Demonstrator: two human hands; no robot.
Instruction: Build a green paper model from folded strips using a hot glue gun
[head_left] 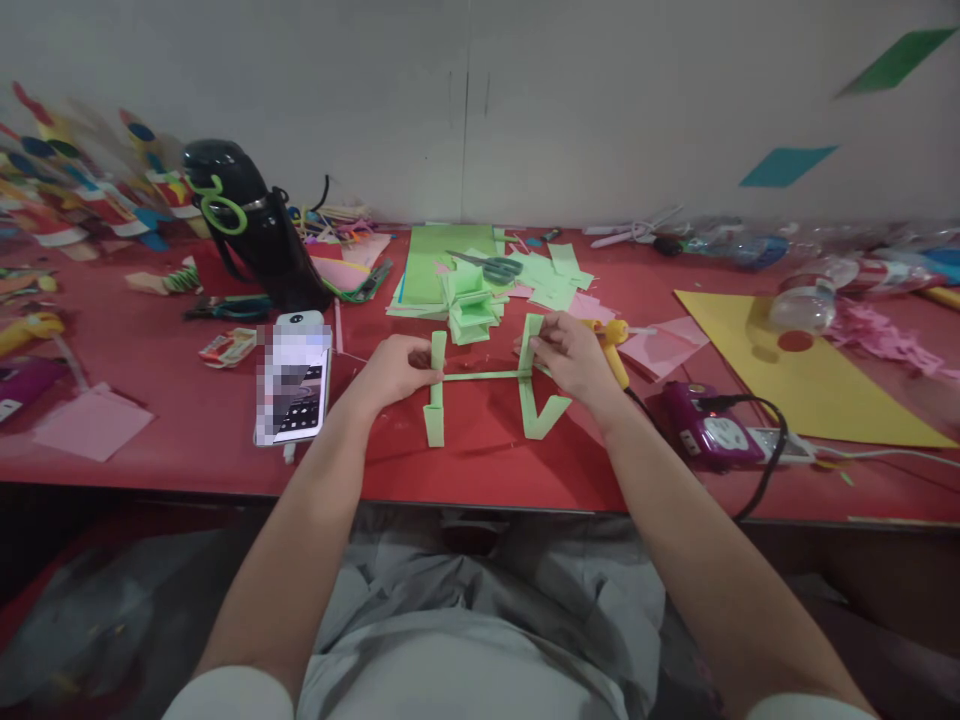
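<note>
My left hand (396, 370) is closed on a light green folded paper strip (435, 395) that stands upright on the red table (187, 400). My right hand (571, 355) pinches a second green strip (536, 410), bent into a V at its lower end. A thin green strip (484, 376) runs level between the two, joining them. Behind them lies a pile of folded green paper pieces (471, 305).
A phone (294, 385) lies left of my left hand. A yellow glue gun (615, 345), a purple device with a black cable (709, 425), a yellow sheet (795, 380), scissors (491, 265), green paper sheets (439, 265), a black bottle (251, 225) and craft clutter surround the work.
</note>
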